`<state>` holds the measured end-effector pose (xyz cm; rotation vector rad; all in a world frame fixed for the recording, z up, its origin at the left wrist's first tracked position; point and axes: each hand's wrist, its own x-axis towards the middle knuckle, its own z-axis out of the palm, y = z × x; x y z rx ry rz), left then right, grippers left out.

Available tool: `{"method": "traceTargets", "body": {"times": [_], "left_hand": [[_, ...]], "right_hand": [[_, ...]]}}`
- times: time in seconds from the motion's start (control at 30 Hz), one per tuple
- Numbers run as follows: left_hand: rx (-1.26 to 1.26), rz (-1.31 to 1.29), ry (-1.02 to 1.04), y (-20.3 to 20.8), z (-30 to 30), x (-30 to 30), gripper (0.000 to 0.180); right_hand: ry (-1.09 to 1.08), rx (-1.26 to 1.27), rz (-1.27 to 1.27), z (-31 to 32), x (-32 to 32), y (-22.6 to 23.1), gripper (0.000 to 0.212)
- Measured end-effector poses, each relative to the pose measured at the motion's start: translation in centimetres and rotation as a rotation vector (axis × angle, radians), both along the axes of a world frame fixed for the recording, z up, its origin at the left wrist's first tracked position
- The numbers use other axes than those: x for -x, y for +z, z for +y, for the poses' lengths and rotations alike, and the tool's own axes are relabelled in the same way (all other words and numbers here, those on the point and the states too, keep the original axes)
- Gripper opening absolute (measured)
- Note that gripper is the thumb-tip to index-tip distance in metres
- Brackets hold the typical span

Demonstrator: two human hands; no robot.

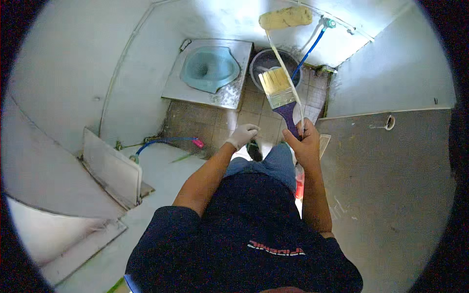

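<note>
My right hand [305,140] is wrapped round the purple handle of a wide paintbrush [275,81] and the thin white rod of a paint roller [286,17]. The brush has pale bristles and a metal ferrule, and points up and away. Beyond it extends the roller, with a stained yellowish sleeve. My left hand [243,136], in a whitish glove, hovers in front of my thighs with nothing in it. Its fingers are loosely bent and a little apart. Behind the brush sits a dark round tub [257,60], partly hidden, its contents hard to make out.
A pale blue squat toilet [210,68] is set in a raised white slab [168,90]. A blue hose [311,50] runs from a wall tap [329,23] towards the tub. Another blue hose with a pink end [198,142] lies left, near a white upright panel [112,166]. Brown tiles [195,119] cover the floor.
</note>
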<state>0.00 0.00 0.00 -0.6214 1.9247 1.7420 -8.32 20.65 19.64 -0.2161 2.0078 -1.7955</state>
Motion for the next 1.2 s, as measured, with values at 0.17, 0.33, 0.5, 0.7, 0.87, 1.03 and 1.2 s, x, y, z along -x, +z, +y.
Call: {"method": "traceTargets", "body": {"times": [0.17, 0.33, 0.5, 0.7, 0.87, 1.03, 1.2], "left_hand": [[-0.247, 0.203, 0.074, 7.1, 1.7, 3.3, 0.029], [-0.084, 0.209, 0.151, 6.0, 0.5, 5.8, 0.033], [0.292, 0.074, 0.107, -1.8, 0.0, 5.8, 0.039], [0.429, 0.017, -0.073, -10.6, -1.6, 9.0, 0.032], [0.627, 0.114, -0.219, -19.6, -4.3, 16.2, 0.029], [0.844, 0.180, -0.273, -30.6, -7.0, 26.3, 0.027], [1.012, 0.204, -0.437, -40.5, -7.0, 34.9, 0.027]], "right_hand": [[0.032, 0.041, 0.010, -1.1, 4.6, -3.1, 0.032], [0.105, -0.041, 0.075, -1.3, 9.0, -3.5, 0.023], [0.052, -0.137, 0.150, 0.3, 13.7, -3.9, 0.021], [-0.096, -0.249, 0.034, 1.0, 16.3, -5.6, 0.024], [-0.300, -0.205, -0.048, 1.7, 15.3, -10.9, 0.026], [-0.478, -0.225, -0.099, 3.9, 14.6, -18.2, 0.029], [-0.550, -0.209, 0.012, 7.4, 13.7, -26.0, 0.028]]}}
